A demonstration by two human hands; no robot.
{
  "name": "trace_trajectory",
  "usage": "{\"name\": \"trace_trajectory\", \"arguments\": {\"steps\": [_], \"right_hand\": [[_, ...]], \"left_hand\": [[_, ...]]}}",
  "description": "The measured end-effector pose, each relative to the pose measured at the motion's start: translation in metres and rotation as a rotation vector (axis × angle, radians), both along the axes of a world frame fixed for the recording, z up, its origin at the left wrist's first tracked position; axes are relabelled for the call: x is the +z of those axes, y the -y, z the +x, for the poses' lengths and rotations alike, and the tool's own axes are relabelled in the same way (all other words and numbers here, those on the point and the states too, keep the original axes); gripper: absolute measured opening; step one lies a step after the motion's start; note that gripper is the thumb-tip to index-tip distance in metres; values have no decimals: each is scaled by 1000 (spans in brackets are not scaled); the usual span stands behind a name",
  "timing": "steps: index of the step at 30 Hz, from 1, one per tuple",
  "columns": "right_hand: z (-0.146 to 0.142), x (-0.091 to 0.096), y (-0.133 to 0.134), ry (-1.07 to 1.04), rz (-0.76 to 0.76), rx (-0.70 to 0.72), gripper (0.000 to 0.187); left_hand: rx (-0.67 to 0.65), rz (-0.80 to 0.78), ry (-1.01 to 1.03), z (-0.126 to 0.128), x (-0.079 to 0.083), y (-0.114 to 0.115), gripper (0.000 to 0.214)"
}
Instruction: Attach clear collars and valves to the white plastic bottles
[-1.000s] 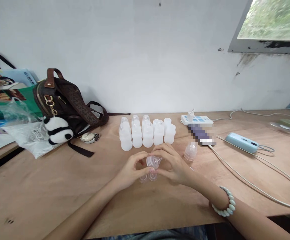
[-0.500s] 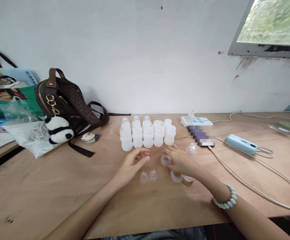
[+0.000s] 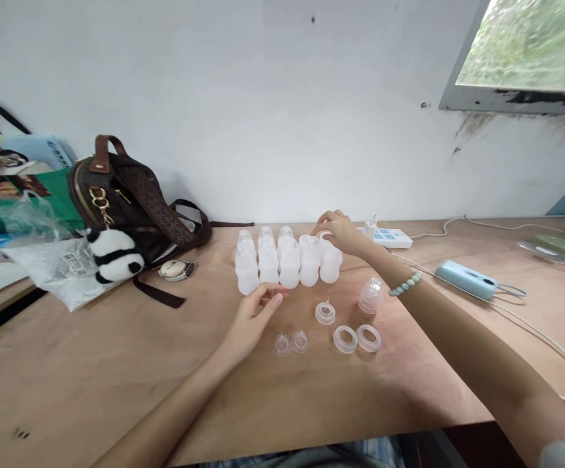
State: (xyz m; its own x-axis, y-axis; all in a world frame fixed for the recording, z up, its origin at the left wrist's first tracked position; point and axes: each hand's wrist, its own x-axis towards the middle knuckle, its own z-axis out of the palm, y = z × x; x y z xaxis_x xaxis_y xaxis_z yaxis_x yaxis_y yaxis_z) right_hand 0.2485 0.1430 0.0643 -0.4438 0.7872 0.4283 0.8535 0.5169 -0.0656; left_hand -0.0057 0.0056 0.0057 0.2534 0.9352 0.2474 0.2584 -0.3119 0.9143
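My left hand (image 3: 257,315) is above the table in front of the bottles, loosely curved, fingers and thumb a little apart, nothing in it. Over the back right of the white baby bottles (image 3: 289,266) reaches my right hand (image 3: 338,231), its fingers apart and bent down at a bottle top; a firm grip does not show. Two clear nipples (image 3: 290,342) lie near my left hand. Farther right are a ring with a nipple in it (image 3: 325,312), two bare collar rings (image 3: 345,339) and a clear domed cap (image 3: 370,296). Several bottles at the left wear clear caps.
A brown backpack (image 3: 126,188) with a panda charm (image 3: 115,255) stands left, a computer mouse (image 3: 177,269) beside it. At the right are a power strip (image 3: 392,238), a white cable (image 3: 521,325) and a light-blue device (image 3: 466,279). A white wall (image 3: 262,110) rises behind.
My right hand has left the ring with the nipple standing on the table and moved up and back to the rear bottles. My left hand has shifted slightly left.
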Motion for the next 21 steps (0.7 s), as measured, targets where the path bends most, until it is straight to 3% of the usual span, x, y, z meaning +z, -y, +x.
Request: {"name": "trace_trajectory", "arguments": {"steps": [7, 11, 14, 16, 18, 21], "right_hand": [[-12, -10, -19, 36, -28, 100, 25], [2, 7, -13, -122, 95, 67, 10], [12, 25, 9, -343, 208, 61, 10], [12, 30, 34, -699, 215, 200, 5], [3, 25, 63, -886, 109, 315, 3], [-17, 4, 102, -934, -92, 406, 11]], "left_hand": [[2, -16, 29, -1, 1, 0, 26], [17, -3, 45, -1, 1, 0, 24], [28, 31, 74, 0, 2, 2, 21], [13, 51, 136, 1, 2, 4, 27], [-38, 65, 237, 1, 2, 5, 45], [-131, 76, 355, 3, 1, 8, 65]]}}
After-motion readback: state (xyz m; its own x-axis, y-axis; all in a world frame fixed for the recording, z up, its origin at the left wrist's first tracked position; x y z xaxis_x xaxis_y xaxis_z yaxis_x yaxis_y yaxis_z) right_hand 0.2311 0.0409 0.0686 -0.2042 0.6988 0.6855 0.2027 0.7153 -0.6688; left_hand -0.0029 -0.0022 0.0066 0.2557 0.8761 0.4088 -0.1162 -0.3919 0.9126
